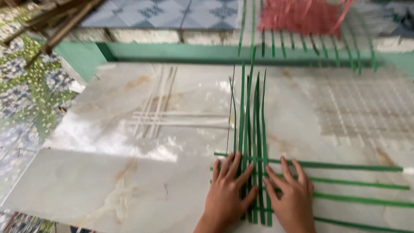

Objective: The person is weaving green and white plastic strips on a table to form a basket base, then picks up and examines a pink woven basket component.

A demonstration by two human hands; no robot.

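White strips (pixel 157 116) lie crossed at the left of the marble worktop (pixel 108 185). The left hand (pixel 228 190) and right hand (pixel 291 194), fingers spread flat and gripping nothing, press on crossed green strips (pixel 254 129) at the near edge. A white mat (pixel 366 108) lies at the right.

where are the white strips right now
In the head view, the white strips lie crossed on the marble slab, left of the upright green strips and beyond the left hand.
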